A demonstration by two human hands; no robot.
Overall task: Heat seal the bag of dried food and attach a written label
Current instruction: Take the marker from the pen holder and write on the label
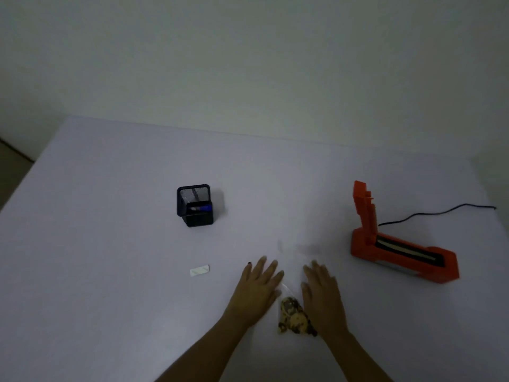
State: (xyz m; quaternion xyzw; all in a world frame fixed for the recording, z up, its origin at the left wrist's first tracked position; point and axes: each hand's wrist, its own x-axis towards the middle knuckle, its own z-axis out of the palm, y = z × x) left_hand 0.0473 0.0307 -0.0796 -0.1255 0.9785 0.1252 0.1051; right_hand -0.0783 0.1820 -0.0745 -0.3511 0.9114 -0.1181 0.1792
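Bag: the clear bag of dried food lies flat on the white bench, low in the middle of the frame. The food sits at the near end. The see-through open end points up the frame and is hard to see.
Left hand: the left hand lies flat, palm down, just left of the bag. Its fingers are spread apart and hold nothing.
Right hand: the right hand lies flat, palm down, along the bag's right side. Its fingers are apart too and grip nothing. It looks like both hands are pressing the bag smooth.
Sealer: the orange sealer sits at the right of the frame, well apart from the bag. Its lid stands up, open. A black cord runs away from it.
Label: a small white label lies left of the hands. I cannot tell if it has writing on it.
Pen: a pen rests in the black cup, up and left of the hands.
Done: the bag is laid out flat, it seems.
Left to do: seal the bag, write the label, stick it on.
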